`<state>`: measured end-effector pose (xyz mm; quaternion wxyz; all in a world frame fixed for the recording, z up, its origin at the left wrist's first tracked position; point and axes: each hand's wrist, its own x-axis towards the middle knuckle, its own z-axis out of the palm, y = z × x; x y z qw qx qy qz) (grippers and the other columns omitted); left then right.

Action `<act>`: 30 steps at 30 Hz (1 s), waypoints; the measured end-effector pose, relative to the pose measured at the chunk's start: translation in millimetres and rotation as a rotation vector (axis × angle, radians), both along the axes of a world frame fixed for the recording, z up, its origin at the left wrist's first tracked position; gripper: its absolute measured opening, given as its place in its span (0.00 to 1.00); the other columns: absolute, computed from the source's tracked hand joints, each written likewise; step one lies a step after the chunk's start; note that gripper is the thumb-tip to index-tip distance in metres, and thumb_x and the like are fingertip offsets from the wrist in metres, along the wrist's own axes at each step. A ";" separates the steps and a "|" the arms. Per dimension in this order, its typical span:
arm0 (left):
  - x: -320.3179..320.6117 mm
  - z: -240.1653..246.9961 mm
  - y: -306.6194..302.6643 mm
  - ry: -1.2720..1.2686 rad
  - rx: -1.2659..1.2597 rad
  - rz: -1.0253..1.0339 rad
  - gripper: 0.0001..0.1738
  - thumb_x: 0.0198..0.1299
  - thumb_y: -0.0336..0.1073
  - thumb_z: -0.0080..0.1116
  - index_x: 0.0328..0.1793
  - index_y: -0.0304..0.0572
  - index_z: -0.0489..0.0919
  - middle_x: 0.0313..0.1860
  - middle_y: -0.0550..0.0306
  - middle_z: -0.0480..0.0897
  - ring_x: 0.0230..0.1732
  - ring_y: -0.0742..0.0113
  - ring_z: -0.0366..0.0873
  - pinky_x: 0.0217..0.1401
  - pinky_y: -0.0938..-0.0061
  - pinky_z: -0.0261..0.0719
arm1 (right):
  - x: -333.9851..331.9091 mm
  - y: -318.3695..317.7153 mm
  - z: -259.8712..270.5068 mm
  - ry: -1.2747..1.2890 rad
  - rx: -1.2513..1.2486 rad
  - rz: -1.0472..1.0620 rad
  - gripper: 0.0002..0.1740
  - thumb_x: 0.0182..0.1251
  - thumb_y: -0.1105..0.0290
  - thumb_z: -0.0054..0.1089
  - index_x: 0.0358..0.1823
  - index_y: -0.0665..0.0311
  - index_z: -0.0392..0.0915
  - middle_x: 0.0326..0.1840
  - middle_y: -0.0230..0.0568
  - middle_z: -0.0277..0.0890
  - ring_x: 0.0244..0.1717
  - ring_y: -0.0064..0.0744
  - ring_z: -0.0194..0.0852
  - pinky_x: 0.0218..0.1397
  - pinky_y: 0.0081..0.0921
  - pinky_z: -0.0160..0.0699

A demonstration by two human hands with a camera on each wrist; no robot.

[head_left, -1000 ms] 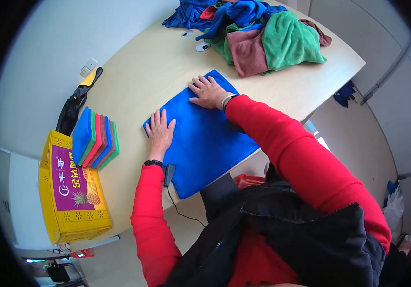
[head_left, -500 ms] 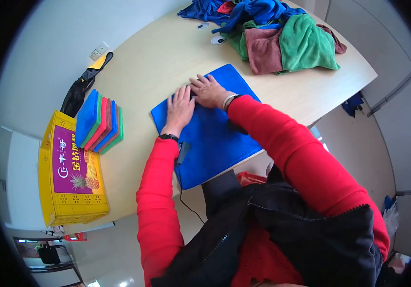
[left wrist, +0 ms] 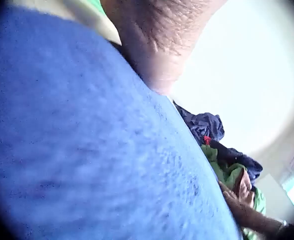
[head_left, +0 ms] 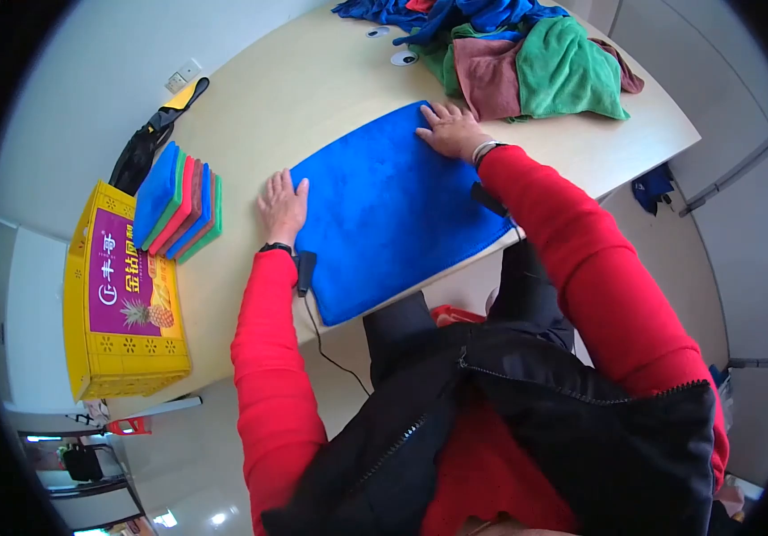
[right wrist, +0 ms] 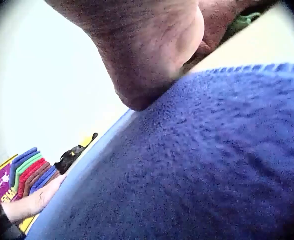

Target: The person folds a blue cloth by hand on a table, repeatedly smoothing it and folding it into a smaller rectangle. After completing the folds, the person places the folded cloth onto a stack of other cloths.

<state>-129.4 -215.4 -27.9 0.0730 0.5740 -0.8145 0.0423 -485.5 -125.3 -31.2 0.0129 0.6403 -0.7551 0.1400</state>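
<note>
A blue towel [head_left: 393,214] lies spread flat at the near edge of the table, one side hanging close along that edge. My left hand [head_left: 284,210] rests at its left far corner, fingers extended and partly on the bare tabletop. At the right far corner lies my right hand [head_left: 452,132], palm down with fingers spread on the towel's border. In the left wrist view the towel's fuzzy surface [left wrist: 87,140] runs up to the heel of the left hand [left wrist: 159,45]. The right wrist view shows the right hand [right wrist: 142,55] against the towel's far edge.
Folded towels [head_left: 179,201] in several colours stand stacked at the left, beside a yellow crate [head_left: 125,348]. A black and yellow strap-like item [head_left: 147,143] lies behind them by the wall. Crumpled green, brown and blue towels [head_left: 571,71] heap at the far right.
Half a second ago both hands were close together on the towel's far part. Since then they have moved apart, left hand leftward, right hand rightward to the far corner. The towel now lies smoother.
</note>
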 end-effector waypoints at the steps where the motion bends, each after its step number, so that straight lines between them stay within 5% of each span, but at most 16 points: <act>1: 5.1 0.5 7.4 -0.044 -0.008 0.031 0.38 0.77 0.59 0.37 0.84 0.45 0.58 0.85 0.49 0.56 0.86 0.51 0.47 0.83 0.42 0.43 | 2.1 6.7 -6.3 -0.002 0.010 0.001 0.36 0.76 0.41 0.43 0.77 0.54 0.63 0.81 0.44 0.58 0.82 0.51 0.49 0.80 0.57 0.50; 4: -5.1 2.4 54.3 -0.002 -0.103 -0.103 0.37 0.77 0.58 0.38 0.81 0.41 0.61 0.84 0.46 0.58 0.85 0.49 0.49 0.83 0.42 0.43 | 39.8 45.4 8.8 0.278 -0.126 0.121 0.38 0.75 0.42 0.45 0.78 0.56 0.62 0.82 0.47 0.56 0.83 0.54 0.49 0.79 0.60 0.52; 8: -32.8 1.9 139.8 0.010 -0.096 -0.334 0.35 0.77 0.56 0.39 0.81 0.41 0.63 0.84 0.46 0.58 0.85 0.47 0.50 0.83 0.42 0.43 | 118.3 112.4 7.8 0.095 -0.181 0.376 0.35 0.74 0.45 0.51 0.76 0.56 0.66 0.80 0.46 0.60 0.81 0.54 0.52 0.79 0.58 0.53; 12: -19.3 -8.9 172.8 0.011 0.023 -0.245 0.35 0.78 0.55 0.38 0.84 0.46 0.59 0.85 0.48 0.54 0.86 0.49 0.47 0.84 0.46 0.42 | 126.3 144.8 -1.5 0.047 -0.168 0.402 0.34 0.74 0.46 0.51 0.75 0.55 0.67 0.80 0.44 0.61 0.81 0.52 0.53 0.80 0.55 0.52; 26: 47.4 -13.8 205.7 0.073 -0.036 -0.059 0.37 0.77 0.57 0.39 0.84 0.45 0.57 0.85 0.47 0.55 0.85 0.47 0.49 0.84 0.45 0.42 | 14.2 190.2 -10.9 0.240 -0.090 -0.143 0.33 0.77 0.47 0.47 0.77 0.54 0.65 0.82 0.46 0.57 0.82 0.53 0.51 0.82 0.54 0.48; 30: 22.1 -11.7 236.4 0.054 -0.156 -0.133 0.38 0.74 0.57 0.46 0.83 0.44 0.59 0.84 0.47 0.57 0.84 0.47 0.51 0.84 0.44 0.42 | 64.7 196.6 -1.9 0.053 -0.225 0.152 0.35 0.76 0.46 0.50 0.77 0.55 0.64 0.83 0.46 0.55 0.83 0.51 0.49 0.84 0.53 0.45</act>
